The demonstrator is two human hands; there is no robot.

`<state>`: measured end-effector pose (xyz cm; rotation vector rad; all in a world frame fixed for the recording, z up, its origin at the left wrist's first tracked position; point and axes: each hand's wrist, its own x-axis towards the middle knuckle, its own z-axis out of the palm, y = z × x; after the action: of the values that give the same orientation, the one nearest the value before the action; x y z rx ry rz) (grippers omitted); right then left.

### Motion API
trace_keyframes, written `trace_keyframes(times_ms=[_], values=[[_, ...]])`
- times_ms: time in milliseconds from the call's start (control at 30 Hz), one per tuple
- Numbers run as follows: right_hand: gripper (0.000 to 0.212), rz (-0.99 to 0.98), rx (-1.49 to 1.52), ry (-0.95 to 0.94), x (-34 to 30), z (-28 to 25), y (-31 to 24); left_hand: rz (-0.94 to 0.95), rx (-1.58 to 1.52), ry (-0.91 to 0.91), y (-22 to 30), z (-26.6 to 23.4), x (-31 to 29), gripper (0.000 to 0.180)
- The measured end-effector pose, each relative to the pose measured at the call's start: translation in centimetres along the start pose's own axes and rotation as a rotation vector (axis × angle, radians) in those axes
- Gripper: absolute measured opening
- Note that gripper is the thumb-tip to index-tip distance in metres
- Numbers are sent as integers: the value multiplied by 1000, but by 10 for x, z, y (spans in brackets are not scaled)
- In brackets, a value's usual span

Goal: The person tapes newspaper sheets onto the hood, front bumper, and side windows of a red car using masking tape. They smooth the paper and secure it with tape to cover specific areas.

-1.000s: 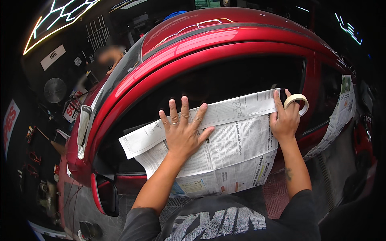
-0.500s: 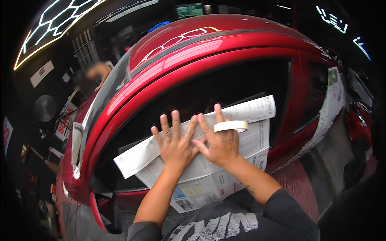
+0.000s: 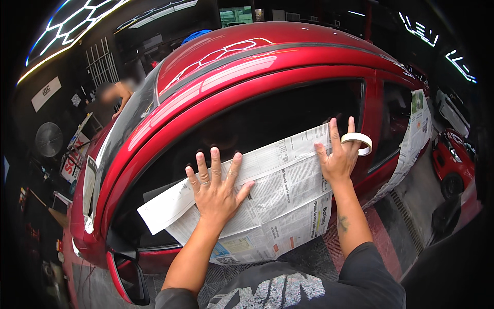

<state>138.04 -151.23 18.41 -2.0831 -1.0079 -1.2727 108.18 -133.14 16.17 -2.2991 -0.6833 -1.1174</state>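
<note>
A sheet of newspaper [image 3: 283, 206] lies against the dark side window [image 3: 288, 110] of a red car [image 3: 247, 69], its upper edge folded over in a slanting strip. My left hand [image 3: 216, 193] presses flat on the fold toward its left end, open, fingers spread. At the upper right corner of the sheet, my right hand [image 3: 337, 160] rests with thumb and fingertips on the paper. A roll of cream masking tape [image 3: 365, 146] hangs around the outer fingers of that hand. The lower part of the paper drapes over the door.
More newspaper [image 3: 409, 147] covers the rear side of the car. The side mirror [image 3: 127, 278] sticks out at lower left. Another person [image 3: 122, 95] leans by the windshield. A fan [image 3: 50, 139] stands at left, and a small red car [image 3: 453, 162] at right.
My hands have moved apart. The right one has slid right along the fold to the paper's corner, carrying the tape roll; the left stays spread on the paper.
</note>
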Motion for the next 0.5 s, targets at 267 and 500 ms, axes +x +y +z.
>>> trace_keyframes(times_ms=[267, 500], values=[[82, 62, 79, -45, 1, -7, 2, -248, 156, -15, -156, -27, -119, 101], [57, 54, 288, 13, 3, -14, 1, -375, 76, -20, -144, -43, -123, 96]])
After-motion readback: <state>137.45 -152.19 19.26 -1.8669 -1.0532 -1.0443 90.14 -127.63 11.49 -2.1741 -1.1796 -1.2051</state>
